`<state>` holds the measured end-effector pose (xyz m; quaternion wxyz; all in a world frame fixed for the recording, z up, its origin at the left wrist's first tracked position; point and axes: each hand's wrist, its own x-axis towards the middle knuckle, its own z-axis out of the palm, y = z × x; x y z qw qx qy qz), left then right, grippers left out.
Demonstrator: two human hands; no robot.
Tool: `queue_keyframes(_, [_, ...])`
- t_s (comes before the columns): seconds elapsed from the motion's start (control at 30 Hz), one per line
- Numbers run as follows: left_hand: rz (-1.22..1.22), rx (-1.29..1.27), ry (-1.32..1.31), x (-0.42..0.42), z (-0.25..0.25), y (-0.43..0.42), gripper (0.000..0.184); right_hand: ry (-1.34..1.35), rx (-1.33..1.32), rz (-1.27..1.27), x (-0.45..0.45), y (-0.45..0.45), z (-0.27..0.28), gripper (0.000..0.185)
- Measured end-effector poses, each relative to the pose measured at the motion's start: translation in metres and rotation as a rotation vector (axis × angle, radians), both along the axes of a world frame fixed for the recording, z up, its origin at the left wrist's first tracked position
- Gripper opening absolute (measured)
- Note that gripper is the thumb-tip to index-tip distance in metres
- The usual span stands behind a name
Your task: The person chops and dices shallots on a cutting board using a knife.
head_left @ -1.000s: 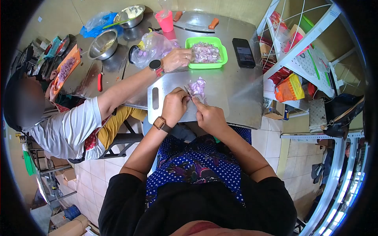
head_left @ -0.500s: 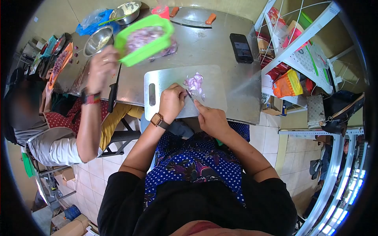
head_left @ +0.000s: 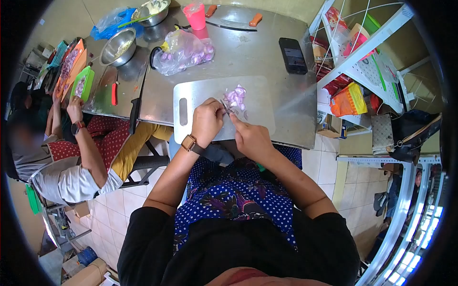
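A small pile of cut shallots (head_left: pixel 235 97) lies on the pale cutting board (head_left: pixel 200 88) in front of me. My right hand (head_left: pixel 253 139) grips a small knife (head_left: pixel 225 107), its index finger stretched along the blade, which points up and left. Just left of the blade, my left hand (head_left: pixel 208 120) is closed near the board's front edge, fingertips pinched together at the knife. What those fingers hold is hidden from view.
A bag of shallots (head_left: pixel 186 53), pink cup (head_left: pixel 194 16), metal bowl (head_left: pixel 119 47), curved two-handled blade (head_left: pixel 231 26) and phone (head_left: pixel 292 56) are on the metal table. At left, a co-worker's hand (head_left: pixel 75 108) is at a green container (head_left: pixel 82 85). A black-handled knife (head_left: pixel 135 116) overhangs the edge.
The co-worker's arm has swung the green container of shallots left, from over the bag to beside the orange board. My hands stay at the same spot, with the knife shifted slightly.
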<state>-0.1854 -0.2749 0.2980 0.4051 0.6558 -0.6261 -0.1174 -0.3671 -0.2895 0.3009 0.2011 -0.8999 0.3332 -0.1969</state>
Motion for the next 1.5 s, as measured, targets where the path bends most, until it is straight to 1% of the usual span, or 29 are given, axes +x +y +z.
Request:
queue_keyframes(0.17, [0.001, -0.043, -0.047, 0.002, -0.003, 0.000, 0.006, 0.074, 0.042, -0.015, -0.005, 0.007, 0.002, 0.051])
queue_keyframes(0.23, [0.002, -0.025, 0.008, 0.001, -0.003, 0.001, 0.006, 0.113, 0.065, -0.017, -0.013, 0.009, 0.005, 0.049])
queue_keyframes(0.3, [-0.005, -0.029, 0.003, 0.002, -0.002, 0.001, 0.006, 0.006, 0.095, -0.017, -0.016, 0.009, 0.004, 0.049])
queue_keyframes(0.33, [-0.015, -0.028, -0.002, 0.002, -0.002, 0.001, 0.006, 0.005, 0.097, -0.019, -0.013, 0.007, 0.003, 0.049])
queue_keyframes(0.4, [-0.012, -0.021, -0.006, 0.001, -0.001, 0.000, 0.006, -0.034, 0.017, 0.007, -0.001, 0.000, -0.002, 0.053])
queue_keyframes(0.53, [0.001, -0.037, 0.009, 0.000, -0.001, 0.001, 0.006, 0.007, 0.016, 0.001, 0.003, -0.002, -0.004, 0.054])
queue_keyframes(0.6, [0.001, -0.031, 0.026, 0.001, -0.001, 0.000, 0.006, 0.110, 0.071, -0.017, -0.009, 0.008, 0.004, 0.049])
queue_keyframes(0.63, [0.003, -0.018, 0.044, 0.001, -0.001, 0.001, 0.006, 0.113, 0.071, -0.015, -0.012, 0.009, 0.005, 0.049])
queue_keyframes(0.7, [-0.003, -0.032, 0.030, 0.003, -0.005, 0.001, 0.006, 0.026, 0.109, -0.007, -0.016, 0.009, 0.005, 0.050])
queue_keyframes(0.73, [-0.010, -0.042, 0.015, 0.003, -0.006, 0.001, 0.006, 0.025, 0.110, -0.009, -0.012, 0.006, 0.004, 0.050])
queue_keyframes(0.8, [-0.011, -0.042, 0.002, 0.003, -0.003, 0.001, 0.006, -0.026, 0.028, 0.010, -0.001, 0.000, -0.001, 0.055])
queue_keyframes(0.87, [-0.010, -0.044, -0.017, 0.002, -0.001, 0.003, 0.006, -0.018, 0.040, 0.011, 0.005, -0.002, -0.007, 0.055])
queue_keyframes(0.93, [0.022, -0.004, 0.036, -0.001, 0.001, 0.003, 0.008, -0.009, 0.037, 0.013, 0.004, -0.002, -0.004, 0.055])
queue_keyframes(1.0, [0.014, -0.003, 0.050, 0.000, 0.001, 0.002, 0.009, 0.097, 0.078, -0.003, -0.008, 0.008, 0.006, 0.050])
queue_keyframes(1.03, [0.007, 0.006, 0.064, 0.001, 0.001, 0.003, 0.009, 0.100, 0.079, -0.004, -0.011, 0.009, 0.006, 0.050])
queue_keyframes(1.1, [0.002, -0.002, 0.077, 0.002, 0.001, 0.002, 0.009, 0.010, 0.117, 0.005, -0.015, 0.007, 0.004, 0.051])
queue_keyframes(1.13, [-0.003, -0.001, 0.088, 0.002, 0.000, 0.004, 0.008, 0.011, 0.121, 0.004, -0.011, 0.006, 0.003, 0.051])
queue_keyframes(1.2, [-0.006, 0.002, 0.067, 0.002, 0.002, 0.004, 0.009, -0.051, 0.055, -0.006, 0.002, 0.000, 0.000, 0.051])
queue_keyframes(1.23, [-0.010, -0.008, 0.041, 0.002, 0.003, 0.004, 0.009, -0.052, 0.061, -0.006, 0.004, -0.001, -0.001, 0.051])
queue_keyframes(1.3, [-0.010, -0.014, 0.046, 0.002, 0.003, 0.004, 0.008, 0.044, 0.070, 0.013, 0.008, -0.005, -0.003, 0.056])
queue_keyframes(1.4, [0.003, -0.039, 0.054, 0.003, -0.002, 0.003, 0.007, 0.080, 0.048, 0.028, -0.007, 0.007, -0.002, 0.056])
queue_keyframes(1.5, [-0.001, -0.037, 0.051, 0.005, -0.003, 0.003, 0.006, 0.004, 0.117, -0.007, -0.013, 0.010, 0.005, 0.051])
